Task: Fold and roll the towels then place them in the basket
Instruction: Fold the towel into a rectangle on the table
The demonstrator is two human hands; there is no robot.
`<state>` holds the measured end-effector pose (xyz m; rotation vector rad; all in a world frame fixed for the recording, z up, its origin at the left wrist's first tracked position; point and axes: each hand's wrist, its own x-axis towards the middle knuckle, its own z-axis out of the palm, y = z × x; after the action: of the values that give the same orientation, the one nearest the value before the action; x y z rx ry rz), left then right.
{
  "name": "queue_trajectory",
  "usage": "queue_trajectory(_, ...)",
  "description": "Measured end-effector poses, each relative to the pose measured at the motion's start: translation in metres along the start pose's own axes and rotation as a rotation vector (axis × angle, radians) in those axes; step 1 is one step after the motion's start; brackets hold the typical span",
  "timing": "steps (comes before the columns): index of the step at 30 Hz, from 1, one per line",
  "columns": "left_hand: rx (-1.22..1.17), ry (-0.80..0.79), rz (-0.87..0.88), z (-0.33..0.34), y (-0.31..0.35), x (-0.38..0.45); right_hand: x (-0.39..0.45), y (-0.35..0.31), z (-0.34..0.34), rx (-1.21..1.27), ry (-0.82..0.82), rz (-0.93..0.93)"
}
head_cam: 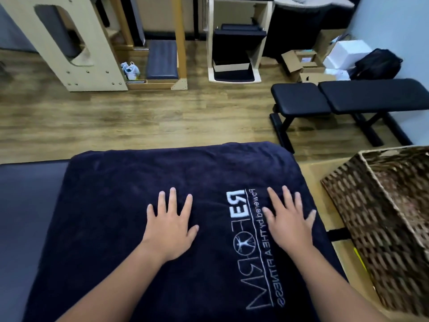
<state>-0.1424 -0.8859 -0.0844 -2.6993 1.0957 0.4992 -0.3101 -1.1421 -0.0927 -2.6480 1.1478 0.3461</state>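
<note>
The dark blue towel (144, 228) lay spread on the padded bench (27, 205), just beside the wicker basket (383, 224). The left hand (170, 225) and right hand (290, 223) pressed flat on it, fingers straight and spread. Smoothing out every bump first would probably make the fold neat.

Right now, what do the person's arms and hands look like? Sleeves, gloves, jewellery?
Both forearms are bare as far as the frame shows, with no sleeve in view. The left hand and right hand are bare too: no gloves, and no rings, watch or bands are visible on fingers or wrists. The right hand is slightly motion-blurred, so a thin ring there can't be ruled out.
</note>
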Motion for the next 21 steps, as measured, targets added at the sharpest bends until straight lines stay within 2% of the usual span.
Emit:
queue_trajectory(2,0.018,-0.005,0.012,0.006,0.01,-0.022,-0.006,0.012,-0.004,0.03,-0.001,0.078)
queue_trajectory(4,0.004,-0.036,0.023,0.009,0.016,-0.042,-0.016,0.012,-0.006,0.036,0.001,0.072)
queue_trajectory(6,-0.025,-0.076,0.035,0.02,0.019,-0.065,-0.038,0.007,-0.005,0.014,-0.012,-0.035)
queue_trajectory(9,-0.056,-0.003,0.038,0.034,0.016,-0.1,-0.082,0.005,0.013,-0.062,-0.054,-0.248)
queue_trajectory(13,-0.051,-0.09,0.033,0.05,0.01,-0.143,-0.142,0.009,0.04,-0.076,-0.091,-0.28)
queue_trajectory(17,0.008,-0.086,0.075,0.068,0.001,-0.191,-0.202,0.012,0.057,-0.122,-0.112,-0.395)
queue_trajectory(21,0.006,0.0,0.136,0.092,-0.007,-0.242,-0.248,0.019,0.061,-0.144,-0.169,-0.45)
